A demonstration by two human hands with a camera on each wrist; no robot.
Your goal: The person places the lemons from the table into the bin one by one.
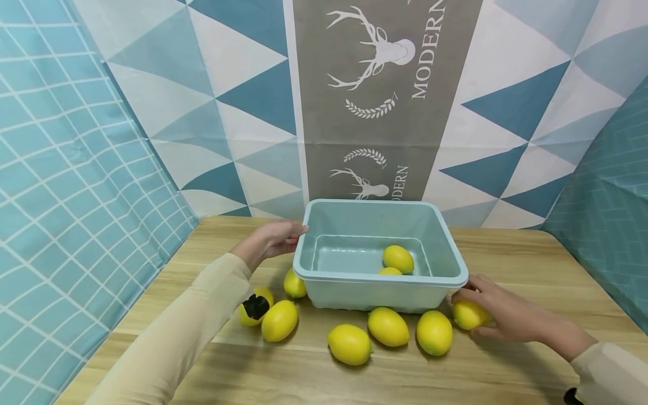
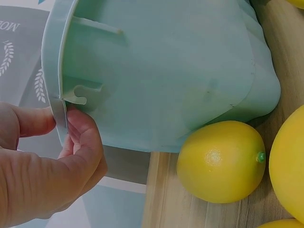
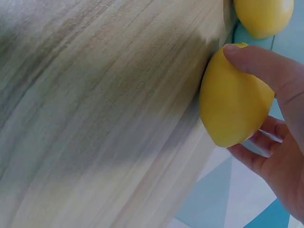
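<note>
A pale blue-green plastic basin (image 1: 385,292) stands on the wooden table, with two lemons inside, one of them a whole lemon (image 1: 398,259) near the right end. My left hand (image 1: 275,239) pinches the basin's left rim (image 2: 59,111) between thumb and fingers. At the basin's front right corner, my right hand (image 1: 511,312) grips a lemon (image 3: 235,97), thumb on one side and fingers on the other. Just left of that hand lies another lemon (image 1: 434,333). Below my left hand, a lemon (image 2: 221,161) sits against the basin's side.
Along the basin's front lie a lemon (image 1: 388,326) and a lemon (image 1: 350,344). Further left are a lemon (image 1: 280,320) and one partly covered by the black wrist camera (image 1: 255,307). Patterned cloth (image 1: 243,112) hangs behind the table (image 1: 283,377).
</note>
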